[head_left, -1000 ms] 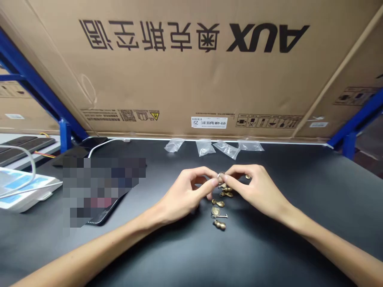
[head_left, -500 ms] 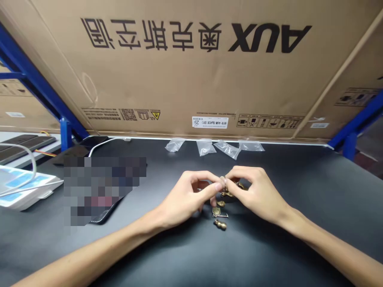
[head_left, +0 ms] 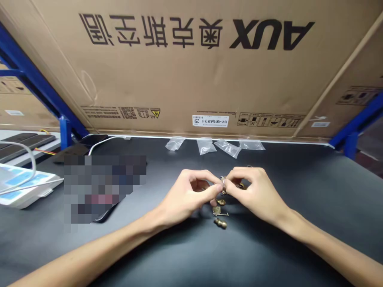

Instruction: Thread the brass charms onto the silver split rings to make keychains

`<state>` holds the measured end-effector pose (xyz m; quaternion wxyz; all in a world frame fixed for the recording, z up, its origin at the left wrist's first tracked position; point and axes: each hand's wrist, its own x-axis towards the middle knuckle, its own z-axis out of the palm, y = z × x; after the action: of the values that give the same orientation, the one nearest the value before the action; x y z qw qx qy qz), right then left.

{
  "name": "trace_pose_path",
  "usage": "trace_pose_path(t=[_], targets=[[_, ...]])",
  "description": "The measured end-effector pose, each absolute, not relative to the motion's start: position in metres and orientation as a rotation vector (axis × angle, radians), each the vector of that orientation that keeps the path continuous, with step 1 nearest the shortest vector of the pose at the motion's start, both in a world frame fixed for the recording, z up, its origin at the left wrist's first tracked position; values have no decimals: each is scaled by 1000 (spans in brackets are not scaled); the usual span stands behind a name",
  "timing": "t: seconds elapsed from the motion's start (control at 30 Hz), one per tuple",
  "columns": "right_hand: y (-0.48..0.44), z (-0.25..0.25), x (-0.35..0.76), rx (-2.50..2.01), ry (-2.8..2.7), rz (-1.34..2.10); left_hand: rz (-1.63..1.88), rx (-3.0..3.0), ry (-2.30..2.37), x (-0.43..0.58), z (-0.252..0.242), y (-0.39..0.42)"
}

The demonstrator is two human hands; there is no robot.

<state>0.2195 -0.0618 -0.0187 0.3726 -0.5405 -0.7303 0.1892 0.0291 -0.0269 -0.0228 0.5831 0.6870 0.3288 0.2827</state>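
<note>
Between the fingertips of both hands is a small metal key ring (head_left: 223,182), pinched from either side. My left hand (head_left: 190,195) is closed on its left edge, thumb against forefinger. From the right, my right hand (head_left: 259,193) grips it the same way, and brass-coloured pieces (head_left: 240,186) show partly behind its fingers. Below the hands on the black table lie a small brass charm (head_left: 220,202), a flat squarish charm with a thin bar (head_left: 217,210), and a gourd-shaped brass charm (head_left: 220,223) nearest me.
Several clear plastic bags (head_left: 206,146) lie along the table's back edge, before a large cardboard box (head_left: 191,79). At left are a partly blurred-out dark device (head_left: 104,216), a white tray (head_left: 26,199) and a white cable (head_left: 98,144). Blue posts (head_left: 66,133) flank the table.
Both hands stay nearly in place, with slight finger shifts around the ring. The brass pieces hanging near the right fingers have moved a little. The charms on the table lie as before.
</note>
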Motion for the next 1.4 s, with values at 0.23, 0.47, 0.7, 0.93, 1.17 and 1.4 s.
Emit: trace_pose_path(t=[0.23, 0.47, 0.7, 0.93, 1.17, 1.4], targets=[[-62, -21, 220, -1431, -1889, 312, 667, 1609, 767, 30, -21, -25], [-63, -23, 221, -1456, -1902, 166, 665, 1630, 800, 32, -20, -25], [-63, -23, 223, -1376, -2021, 219, 681, 1618, 791, 33, -20, -29], [-62, -25, 223, -1422, -1969, 214, 686, 1623, 810, 33, -17, -29], [-61, -25, 222, -1432, -1975, 172, 653, 1611, 830, 32, -18, -29], [-62, -22, 222, -1431, -1941, 192, 646, 1601, 806, 31, -18, -29]])
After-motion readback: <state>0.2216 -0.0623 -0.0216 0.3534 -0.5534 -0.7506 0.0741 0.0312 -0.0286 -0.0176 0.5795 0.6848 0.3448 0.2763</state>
